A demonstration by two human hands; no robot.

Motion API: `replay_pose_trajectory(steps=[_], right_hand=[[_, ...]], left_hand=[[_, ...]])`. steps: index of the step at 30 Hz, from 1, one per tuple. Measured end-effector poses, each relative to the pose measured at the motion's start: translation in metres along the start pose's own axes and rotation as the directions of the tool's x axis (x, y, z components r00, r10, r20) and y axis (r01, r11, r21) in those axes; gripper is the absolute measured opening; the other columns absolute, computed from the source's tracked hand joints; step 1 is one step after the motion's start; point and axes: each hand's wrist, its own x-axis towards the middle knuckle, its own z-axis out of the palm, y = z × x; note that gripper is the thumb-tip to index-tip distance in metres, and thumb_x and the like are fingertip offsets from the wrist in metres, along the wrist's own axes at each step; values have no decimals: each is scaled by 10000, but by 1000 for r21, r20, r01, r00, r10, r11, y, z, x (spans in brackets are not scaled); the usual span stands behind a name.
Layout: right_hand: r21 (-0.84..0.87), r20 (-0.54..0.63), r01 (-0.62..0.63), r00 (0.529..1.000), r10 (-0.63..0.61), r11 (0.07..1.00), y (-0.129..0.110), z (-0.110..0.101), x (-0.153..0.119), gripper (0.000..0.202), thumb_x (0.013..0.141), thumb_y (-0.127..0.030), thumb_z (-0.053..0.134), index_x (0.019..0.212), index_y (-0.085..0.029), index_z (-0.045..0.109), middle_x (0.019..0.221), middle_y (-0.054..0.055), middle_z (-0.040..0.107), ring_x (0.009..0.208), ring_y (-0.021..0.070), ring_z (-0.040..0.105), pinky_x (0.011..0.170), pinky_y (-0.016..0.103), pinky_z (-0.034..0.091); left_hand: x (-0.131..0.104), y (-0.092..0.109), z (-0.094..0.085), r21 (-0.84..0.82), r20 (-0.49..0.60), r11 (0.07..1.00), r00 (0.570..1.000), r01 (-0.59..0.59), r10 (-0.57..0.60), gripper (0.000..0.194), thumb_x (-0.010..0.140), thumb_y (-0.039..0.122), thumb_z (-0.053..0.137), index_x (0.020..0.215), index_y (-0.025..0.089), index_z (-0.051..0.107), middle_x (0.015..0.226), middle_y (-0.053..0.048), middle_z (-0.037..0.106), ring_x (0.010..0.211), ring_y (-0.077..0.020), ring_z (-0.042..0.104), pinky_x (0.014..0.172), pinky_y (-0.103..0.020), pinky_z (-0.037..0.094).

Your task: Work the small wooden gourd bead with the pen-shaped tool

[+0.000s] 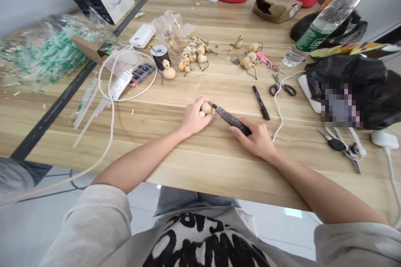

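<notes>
My left hand [193,117] is closed around a small pale gourd [206,108] just above the table, near its front middle. Between the fingers both its larger and smaller bulbs show. My right hand [257,138] grips a dark, slim electric hand tool [231,119] by its rear end. The tool's narrow tip points up and left and meets or nearly meets the gourd's right side; contact is too small to make out. A white cable [277,108] passes beside my right hand. Beyond my hands lies a pile of small gourds [192,52] with dark cords, some with drawn faces.
Right of the tool lie a black marker [261,102] and scissors [282,86]. A bottle [313,33], a black bag [354,83] and keys [347,147] are farther right. At left are a thread spool [159,56], a glue tube [121,84], a looped white cable [112,129] and plastic-wrapped sticks [59,46].
</notes>
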Motion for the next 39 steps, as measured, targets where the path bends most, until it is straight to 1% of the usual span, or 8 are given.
replay_pose_trajectory(steps=[8, 11, 14, 18, 24, 27, 32, 39], right_hand=[[-9, 3, -23, 1000, 23, 1000, 0, 0, 1, 276, 861, -399, 525, 922, -163, 656, 616, 13, 614, 539, 155, 557, 535, 256, 410], [-18, 2, -10, 1000, 10, 1000, 0, 1, 0, 282, 862, -394, 522, 954, -164, 656, 635, 21, 627, 550, 161, 566, 546, 259, 420], [-18, -3, 7, 1000, -7, 1000, 0, 1, -1, 292, 861, -397, 526, 974, -162, 657, 646, 22, 634, 553, 158, 566, 557, 257, 427], [9, -59, -10, 998, 11, 1000, 2, 1, 0, 318, 867, -423, 520, 948, -154, 669, 641, 19, 620, 554, 151, 553, 547, 254, 425], [49, -93, 28, 995, -23, 998, 1, 1, -2, 358, 871, -450, 508, 974, -149, 673, 668, 29, 637, 566, 153, 559, 548, 261, 439], [63, -55, 91, 995, -88, 994, 1, 1, -5, 362, 876, -445, 507, 1035, -158, 661, 723, 39, 668, 599, 158, 590, 570, 262, 460], [69, 44, 176, 983, -180, 982, 2, 1, -5, 333, 882, -388, 527, 1097, -164, 647, 783, 43, 697, 622, 151, 628, 592, 245, 474], [65, 40, 172, 984, -175, 983, 1, 1, -5, 329, 882, -378, 528, 1096, -159, 650, 758, 36, 689, 601, 143, 615, 584, 238, 470]], left_hand=[[0, -1, 0, -4, -3, 1000, 1000, -26, 26, 220, 718, 218, 655, 932, 178, 625, 843, -16, 703, 755, -133, 637, 706, -228, 479], [0, -1, -2, -36, 18, 999, 999, -31, 32, 141, 732, 217, 632, 864, 171, 618, 813, -20, 703, 749, -138, 642, 686, -233, 475], [0, -4, -1, -93, 54, 996, 999, 6, -1, 83, 747, 219, 604, 812, 169, 597, 771, -16, 696, 720, -139, 646, 650, -234, 479], [0, -9, 3, -173, 64, 984, 998, 36, -25, 107, 747, 221, 597, 844, 177, 596, 794, -7, 701, 742, -137, 661, 666, -237, 505], [0, -8, 2, -82, 22, 996, 999, 37, -36, 116, 741, 203, 581, 839, 185, 641, 824, -12, 715, 787, -153, 655, 725, -265, 504], [1, -6, -1, -6, 25, 999, 999, 38, -38, 139, 734, 163, 540, 796, 177, 664, 814, -17, 721, 776, -155, 649, 736, -268, 489], [2, -8, 0, 13, 6, 999, 999, 45, -45, 185, 679, 131, 548, 798, 174, 683, 824, -12, 726, 762, -159, 645, 736, -266, 488], [2, -7, -1, 3, 9, 999, 999, 49, -49, 170, 674, 134, 549, 777, 169, 679, 822, -14, 726, 756, -160, 639, 743, -271, 486]])
